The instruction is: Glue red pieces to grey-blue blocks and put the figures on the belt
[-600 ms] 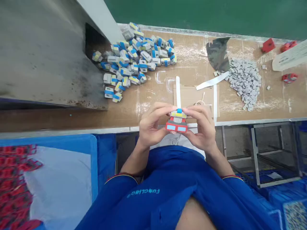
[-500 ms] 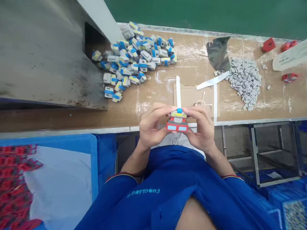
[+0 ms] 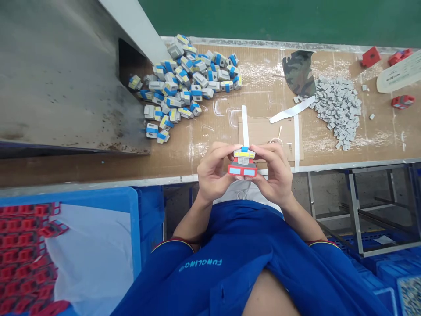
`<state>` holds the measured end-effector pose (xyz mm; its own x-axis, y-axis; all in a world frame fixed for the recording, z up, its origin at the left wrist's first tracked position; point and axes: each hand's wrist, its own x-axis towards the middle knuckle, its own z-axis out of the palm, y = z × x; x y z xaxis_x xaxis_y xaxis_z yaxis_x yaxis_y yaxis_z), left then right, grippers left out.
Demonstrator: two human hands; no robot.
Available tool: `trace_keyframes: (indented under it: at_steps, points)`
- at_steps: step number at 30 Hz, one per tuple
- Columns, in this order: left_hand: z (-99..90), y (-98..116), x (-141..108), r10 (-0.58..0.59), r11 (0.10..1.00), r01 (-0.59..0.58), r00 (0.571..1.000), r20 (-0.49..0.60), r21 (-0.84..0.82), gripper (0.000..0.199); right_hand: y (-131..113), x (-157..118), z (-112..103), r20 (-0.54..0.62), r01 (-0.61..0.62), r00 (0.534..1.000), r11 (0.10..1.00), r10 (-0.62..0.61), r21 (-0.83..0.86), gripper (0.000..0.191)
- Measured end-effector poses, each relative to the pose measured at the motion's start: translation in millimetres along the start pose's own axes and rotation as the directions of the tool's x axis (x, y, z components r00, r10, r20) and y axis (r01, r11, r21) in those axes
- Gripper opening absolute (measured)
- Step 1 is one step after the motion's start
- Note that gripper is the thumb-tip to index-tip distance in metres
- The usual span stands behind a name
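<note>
Red and grey toy (image 3: pixel 242 161), one; located by the near edge of the table (image 3: pixel 215 120). Left hand (image 3: pixel 213 173) and right hand (image 3: pixel 275 173) pinch its sides between fingers and thumbs. Probably light, stiff, smooth; grip sides, sparing blue panels (image 3: pixel 249 172).

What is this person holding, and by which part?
A red and grey piece, by its sides: left hand and right hand, fingers at the grey top, thumbs at the red lower edge.

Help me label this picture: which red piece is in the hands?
The red piece with a grey-and-blue block, held between left hand and right hand; others lie on the bench or in the blue tray.
</note>
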<state>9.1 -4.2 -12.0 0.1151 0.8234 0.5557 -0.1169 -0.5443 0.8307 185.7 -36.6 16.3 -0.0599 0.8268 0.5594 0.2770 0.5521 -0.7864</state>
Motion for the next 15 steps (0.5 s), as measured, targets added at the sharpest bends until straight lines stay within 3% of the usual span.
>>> trace_keyframes:
  at_steps: [5,15]
  points:
    - [2.7,3.3,-1.6,-0.050,0.998,0.050,0.999,0.001,-0.029,0.057,-1.7,-4.3,5.5,-0.006,-0.029,1.000,0.999,0.029,0.016,0.051]
    - [-7.4,4.5,-0.1,-0.078,0.997,0.075,0.991,0.108,0.033,0.061,-2.4,-2.2,-1.1,0.026,-0.004,1.000,0.998,0.005,-0.064,0.048]
